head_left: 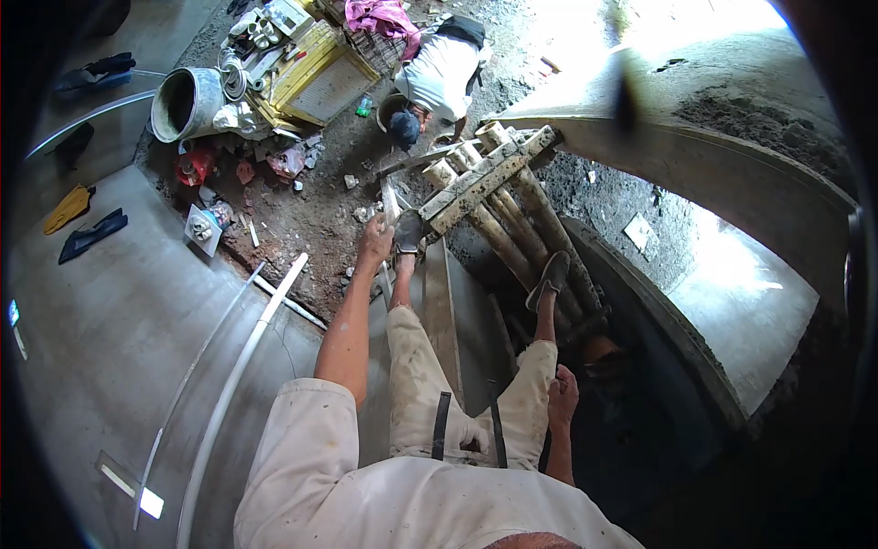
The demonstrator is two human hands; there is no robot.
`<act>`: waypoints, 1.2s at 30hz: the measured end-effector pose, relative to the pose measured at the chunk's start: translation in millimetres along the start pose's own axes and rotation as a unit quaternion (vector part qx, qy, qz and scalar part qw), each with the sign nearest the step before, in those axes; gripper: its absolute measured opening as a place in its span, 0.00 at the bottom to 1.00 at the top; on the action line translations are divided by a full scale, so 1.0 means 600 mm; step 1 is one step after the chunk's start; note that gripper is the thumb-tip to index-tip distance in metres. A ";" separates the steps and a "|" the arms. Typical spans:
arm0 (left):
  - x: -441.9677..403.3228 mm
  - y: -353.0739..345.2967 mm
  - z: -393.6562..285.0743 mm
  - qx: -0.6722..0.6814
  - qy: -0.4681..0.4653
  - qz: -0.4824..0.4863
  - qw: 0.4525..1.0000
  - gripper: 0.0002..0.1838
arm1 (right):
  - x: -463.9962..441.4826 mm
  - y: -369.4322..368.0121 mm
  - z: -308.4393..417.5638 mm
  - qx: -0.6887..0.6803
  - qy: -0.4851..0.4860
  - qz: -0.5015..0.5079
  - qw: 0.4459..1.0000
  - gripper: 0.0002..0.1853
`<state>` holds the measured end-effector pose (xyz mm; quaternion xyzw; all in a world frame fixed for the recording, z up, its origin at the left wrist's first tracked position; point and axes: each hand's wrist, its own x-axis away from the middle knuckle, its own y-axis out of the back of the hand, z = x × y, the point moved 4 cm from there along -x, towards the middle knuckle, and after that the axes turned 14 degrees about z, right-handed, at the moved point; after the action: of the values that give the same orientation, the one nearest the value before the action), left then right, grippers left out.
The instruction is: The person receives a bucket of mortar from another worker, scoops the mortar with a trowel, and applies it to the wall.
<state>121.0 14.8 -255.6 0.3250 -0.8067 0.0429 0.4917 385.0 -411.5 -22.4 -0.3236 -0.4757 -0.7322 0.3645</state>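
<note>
My left hand [375, 240] reaches forward beside my left shoe [409, 231]. Its fingers are closed around a pale narrow strip [390, 199], partly hidden by the hand. My right hand [564, 395] hangs beside my right thigh with its fingers curled, and nothing shows in it. Under my feet is a frame of thick, mud-stained poles [514, 233] with a crosswise plank [489, 186] at its far end. My left shoe rests near that plank, while my right shoe [549, 281] is on the poles.
Ahead, another person [443, 78] bends low over the dirt. A large bucket [187, 104] and a yellow crate [320, 75] stand among rubble at the upper left. White pipes [240, 389] lie on the left. A curved concrete edge [704, 165] runs along the right, beside a dark drop.
</note>
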 end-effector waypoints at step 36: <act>-0.050 -0.019 -0.007 0.001 0.013 0.008 1.000 0.26 | -0.001 -0.006 0.013 -0.001 0.010 0.010 1.000 0.18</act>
<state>140.0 21.9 -280.6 0.3181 -0.8027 0.0517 0.5019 383.4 -403.0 -22.1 -0.3213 -0.4684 -0.7322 0.3759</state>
